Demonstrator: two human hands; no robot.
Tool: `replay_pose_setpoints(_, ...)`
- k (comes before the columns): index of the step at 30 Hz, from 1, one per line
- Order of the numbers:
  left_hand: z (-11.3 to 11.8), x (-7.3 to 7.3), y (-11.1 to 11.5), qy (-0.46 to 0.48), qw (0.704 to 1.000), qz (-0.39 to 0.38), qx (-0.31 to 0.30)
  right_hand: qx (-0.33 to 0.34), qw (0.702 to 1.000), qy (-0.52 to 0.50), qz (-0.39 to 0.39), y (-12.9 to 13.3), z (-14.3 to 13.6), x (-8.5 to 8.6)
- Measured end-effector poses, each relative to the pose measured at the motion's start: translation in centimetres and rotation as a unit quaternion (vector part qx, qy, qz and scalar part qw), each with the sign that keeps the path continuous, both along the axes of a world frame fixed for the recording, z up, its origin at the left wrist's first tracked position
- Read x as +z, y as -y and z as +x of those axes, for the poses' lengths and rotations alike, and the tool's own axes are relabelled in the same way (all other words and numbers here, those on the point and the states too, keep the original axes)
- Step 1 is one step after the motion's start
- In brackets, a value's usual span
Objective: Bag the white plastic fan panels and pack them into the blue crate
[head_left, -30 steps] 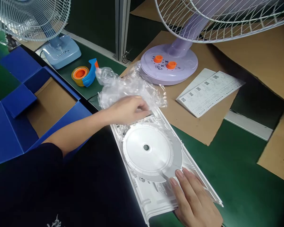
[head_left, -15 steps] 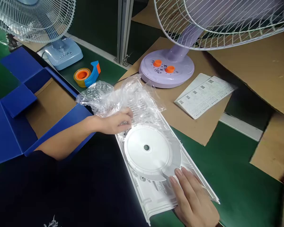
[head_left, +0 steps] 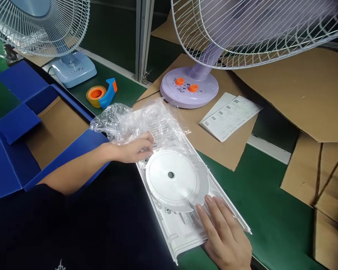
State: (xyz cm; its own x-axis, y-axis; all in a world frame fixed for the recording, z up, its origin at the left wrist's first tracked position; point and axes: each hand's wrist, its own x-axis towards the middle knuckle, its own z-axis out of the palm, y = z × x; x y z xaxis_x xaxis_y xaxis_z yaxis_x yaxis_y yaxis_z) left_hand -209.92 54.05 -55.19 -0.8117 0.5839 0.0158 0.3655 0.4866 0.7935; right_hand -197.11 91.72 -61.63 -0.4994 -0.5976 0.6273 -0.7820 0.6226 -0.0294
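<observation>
A long white plastic panel (head_left: pixel 183 236) with a raised round disc (head_left: pixel 169 187) and a small hole at the disc's centre lies slanting before me. Crumpled clear plastic bag (head_left: pixel 129 122) covers the panel's far end. My left hand (head_left: pixel 135 149) rests at the panel's left edge, against the bag, its fingers loosely curved with a gap between thumb and fingers. Across the panel's near right part lies my right hand (head_left: pixel 228 236), fingers stretched out and flat on it, reaching the disc's rim.
An open blue box (head_left: pixel 11 165) stands at left. Behind are a blue fan (head_left: pixel 74 69), a tape dispenser (head_left: pixel 108 93) and a purple fan (head_left: pixel 190 92). Printed sheets (head_left: pixel 228 118) lie on cardboard (head_left: pixel 214 153); more cardboard (head_left: pixel 301 172) is at right, on the green tabletop (head_left: pixel 270 210).
My view has shifted slightly, so most things sit a little further left in the picture. Both hands keep their places on the panel.
</observation>
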Motion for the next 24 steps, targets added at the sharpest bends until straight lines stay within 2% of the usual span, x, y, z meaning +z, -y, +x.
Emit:
replay_pose_setpoints(4, -0.3, 0.6, 0.3, -0.015, 1.000, 0.009, 0.007, 0.021, 0.997, 0.032, 0.063, -0.1, -0.2, 0.9)
replay_pose_setpoints(10, -0.4, -0.6, 0.0, -0.043, 0.996, 0.059, 0.056, 0.045, 0.988, 0.052, 0.139, 0.1, -0.6, 2.0)
replay_pose_setpoints(13, -0.2, -0.9, 0.1, -0.023, 0.993, 0.070, 0.093, 0.048, 0.984, 0.049, 0.163, 0.0, -0.6, 2.7)
replay_pose_setpoints(17, -0.5, -0.2, 1.0, -0.027, 0.987, 0.039, 0.154, 0.067, 0.981, 0.041, 0.179, -0.4, -0.8, 4.4)
replay_pose_setpoints(19, -0.9, 0.5, 1.5, -0.068, 0.982, 0.021, 0.175, 0.077, 0.981, 0.032, 0.177, -0.6, -0.9, 5.2)
replay_pose_setpoints(21, -1.5, 1.3, 2.0, -0.139, 0.972, 0.038, 0.186, 0.086, 0.980, 0.024, 0.179, -0.7, -1.1, 5.9)
replay_pose_setpoints(24, -2.4, 2.4, 2.8, -0.255, 0.928, 0.119, 0.246, 0.103, 0.979, 0.030, 0.172, -0.8, -1.0, 6.8)
